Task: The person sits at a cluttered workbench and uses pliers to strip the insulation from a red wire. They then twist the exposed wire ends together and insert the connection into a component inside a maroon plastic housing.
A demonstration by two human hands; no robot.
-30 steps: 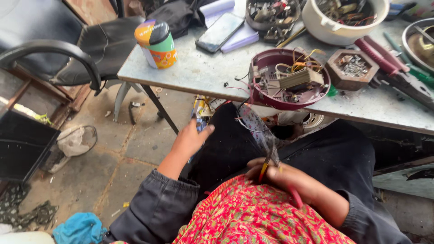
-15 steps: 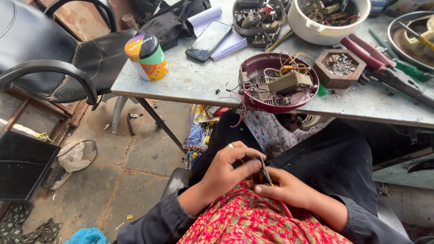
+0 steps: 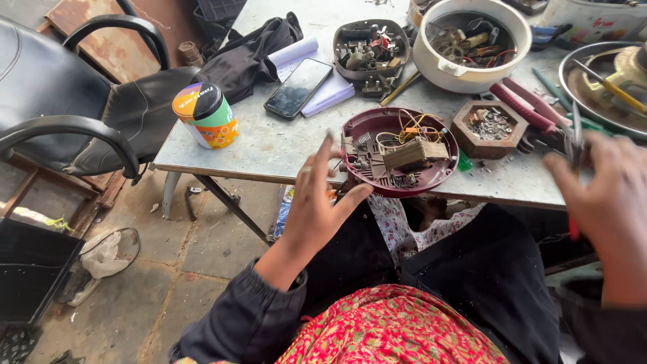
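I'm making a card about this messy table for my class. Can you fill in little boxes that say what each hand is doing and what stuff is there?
Left hand: open, fingers spread, at the rim of the maroon round casing
Right hand: blurred, holding a thin red-handled tool
Casing contents: wires and small parts
Table: grey
Also there: colourful tin, phone, white pot, pliers, hexagonal wooden dish

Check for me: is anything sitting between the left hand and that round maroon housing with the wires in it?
Nothing visible does. The left hand is open at the table's front edge, its fingertips right beside the maroon housing. The colourful can and the phone lie off to the side, out of that path.
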